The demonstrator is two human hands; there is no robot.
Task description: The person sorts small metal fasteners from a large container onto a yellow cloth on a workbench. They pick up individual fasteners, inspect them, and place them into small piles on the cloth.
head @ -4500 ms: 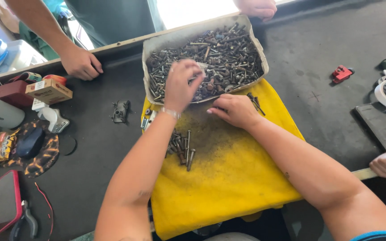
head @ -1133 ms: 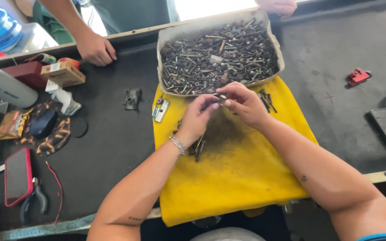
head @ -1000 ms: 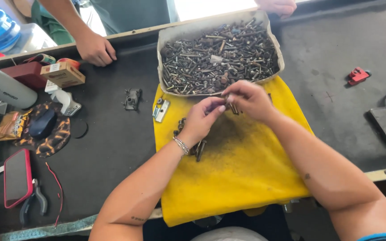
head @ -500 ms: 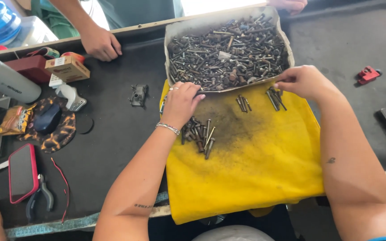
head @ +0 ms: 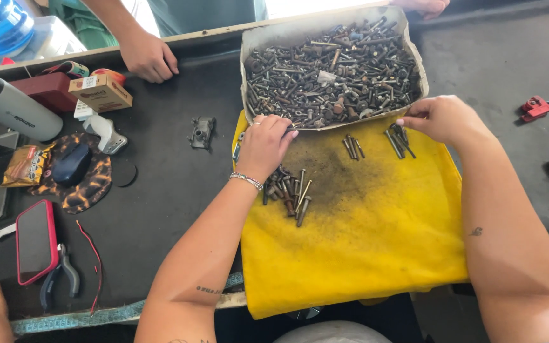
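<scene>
Many rusty bolts (head: 332,70) in tray (head: 258,38).

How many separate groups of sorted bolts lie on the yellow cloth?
3 groups on the yellow cloth: left pile below left hand, small middle group, right group by right hand.

Tray (head: 414,54) behind cloth (head: 363,254), bolts (head: 287,190) on it

I see my left hand (head: 265,145) stretched forward, palm down, fingers curled, a bracelet on its wrist. My right hand (head: 441,118) reaches out wide, fingertips pinched together, both forearms bare.
</scene>
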